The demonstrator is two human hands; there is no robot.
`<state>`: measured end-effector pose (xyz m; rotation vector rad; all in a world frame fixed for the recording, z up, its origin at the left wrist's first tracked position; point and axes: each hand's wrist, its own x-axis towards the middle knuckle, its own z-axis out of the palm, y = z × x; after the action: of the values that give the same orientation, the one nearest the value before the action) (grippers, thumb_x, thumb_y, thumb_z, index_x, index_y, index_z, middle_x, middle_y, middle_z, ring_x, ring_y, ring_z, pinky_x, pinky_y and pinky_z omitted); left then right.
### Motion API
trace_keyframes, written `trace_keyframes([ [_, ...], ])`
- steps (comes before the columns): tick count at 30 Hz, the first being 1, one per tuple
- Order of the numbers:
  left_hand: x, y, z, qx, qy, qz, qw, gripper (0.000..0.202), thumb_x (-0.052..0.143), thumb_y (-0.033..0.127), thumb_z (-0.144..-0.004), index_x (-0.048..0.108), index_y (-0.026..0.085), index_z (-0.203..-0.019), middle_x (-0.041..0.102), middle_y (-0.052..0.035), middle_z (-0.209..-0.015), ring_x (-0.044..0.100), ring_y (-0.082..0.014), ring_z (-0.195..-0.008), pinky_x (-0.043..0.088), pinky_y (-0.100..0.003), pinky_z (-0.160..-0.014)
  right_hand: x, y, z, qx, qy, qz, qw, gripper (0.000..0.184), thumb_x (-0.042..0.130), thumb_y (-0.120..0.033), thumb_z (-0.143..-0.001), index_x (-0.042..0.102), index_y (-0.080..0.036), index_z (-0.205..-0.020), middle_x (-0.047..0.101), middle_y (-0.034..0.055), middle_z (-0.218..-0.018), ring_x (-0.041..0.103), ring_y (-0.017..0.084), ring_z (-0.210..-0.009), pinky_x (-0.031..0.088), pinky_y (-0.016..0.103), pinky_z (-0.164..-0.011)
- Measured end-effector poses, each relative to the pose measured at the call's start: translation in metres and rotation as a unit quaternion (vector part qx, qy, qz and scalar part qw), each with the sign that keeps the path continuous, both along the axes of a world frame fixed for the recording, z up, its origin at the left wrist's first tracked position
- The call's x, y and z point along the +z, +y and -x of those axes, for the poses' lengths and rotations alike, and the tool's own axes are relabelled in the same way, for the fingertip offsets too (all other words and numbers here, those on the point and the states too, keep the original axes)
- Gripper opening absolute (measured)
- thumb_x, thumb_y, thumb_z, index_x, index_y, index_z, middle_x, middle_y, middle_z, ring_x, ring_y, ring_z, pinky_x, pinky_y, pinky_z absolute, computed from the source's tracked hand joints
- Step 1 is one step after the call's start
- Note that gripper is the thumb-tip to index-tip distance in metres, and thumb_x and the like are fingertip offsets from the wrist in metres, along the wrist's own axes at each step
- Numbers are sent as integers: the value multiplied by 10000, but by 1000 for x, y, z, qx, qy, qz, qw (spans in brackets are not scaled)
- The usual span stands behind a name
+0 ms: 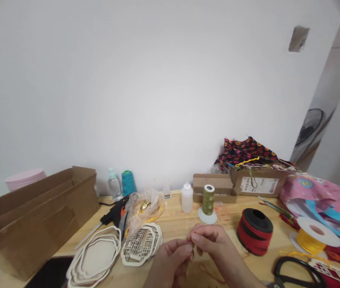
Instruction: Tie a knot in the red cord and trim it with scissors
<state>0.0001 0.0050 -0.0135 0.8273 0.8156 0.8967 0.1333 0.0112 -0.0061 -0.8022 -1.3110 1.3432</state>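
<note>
My left hand (176, 256) and my right hand (210, 240) meet low in the middle of the head view, fingertips touching. Both are closed in a pinch on what looks like a red thread; only a tiny red bit shows at the fingertips. Loose red thread (210, 274) curves over the table under my hands. To the right stands a black spool wound with red cord (254, 236). Just left of my hands lie cream openwork lattice panels (140, 246), and further left a stack of cream scalloped frames (96, 256).
On the wooden table (170, 220) stand a white squeeze bottle (187, 199), an olive thread spool (208, 200) and a yellow cord spool (310, 240). Black-handled scissors (295, 270) lie front right. A glue gun (117, 214) and long cardboard box (46, 220) are left.
</note>
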Motion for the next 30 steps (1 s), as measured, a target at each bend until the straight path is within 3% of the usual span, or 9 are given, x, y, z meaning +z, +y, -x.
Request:
trace_keyframes([
  [3,2,-1,-2,34,27,-18,999,334,692,436,-517,521,151,-482,283,128,-314,92,2,-290,33,-177,-309,0,-1,-1,-23,-18,-7,1000,184,629,-325,-689,673,-153,-639,558,0,-594,441,88,-506,336,206,-473],
  [5,4,-2,-1,64,58,-27,996,345,690,453,-508,519,155,-475,258,134,-294,111,-3,-287,47,-169,-316,2,-3,-3,-100,-77,-71,989,143,606,-293,-708,666,-166,-732,574,14,-660,465,107,-539,368,228,-501],
  [8,7,-3,1,121,121,-71,983,298,686,414,-535,550,154,-485,287,123,-289,184,-17,-290,104,-156,-316,7,-8,-5,-219,-208,-261,917,71,560,-184,-735,623,-167,-707,556,25,-658,495,141,-610,395,263,-567],
  [11,8,-3,4,162,165,-146,962,190,675,314,-576,604,155,-500,497,57,-384,399,-58,-387,309,-153,-394,9,-12,-4,-229,-280,-375,853,92,536,-101,-726,580,-166,-677,539,26,-638,505,148,-632,393,263,-563],
  [15,6,-4,4,180,208,-215,937,128,637,289,-617,666,171,-575,646,-5,-552,540,-134,-552,426,-210,-550,6,-12,-2,-217,-318,-390,836,95,530,-86,-729,562,-176,-729,560,31,-671,516,151,-645,398,271,-565],
  [23,9,-7,2,192,289,-253,903,150,612,310,-641,692,182,-649,696,-31,-613,597,-182,-589,459,-235,-562,3,-12,-3,-225,-375,-415,798,129,520,-91,-739,572,-191,-801,583,35,-700,509,161,-647,392,286,-571],
  [30,10,-10,4,193,382,-327,843,168,590,319,-667,696,196,-622,687,-34,-595,590,-188,-570,436,-243,-540,7,-14,1,-253,-454,-437,734,161,465,-123,-779,605,-177,-720,573,37,-608,467,156,-565,349,274,-513],
])
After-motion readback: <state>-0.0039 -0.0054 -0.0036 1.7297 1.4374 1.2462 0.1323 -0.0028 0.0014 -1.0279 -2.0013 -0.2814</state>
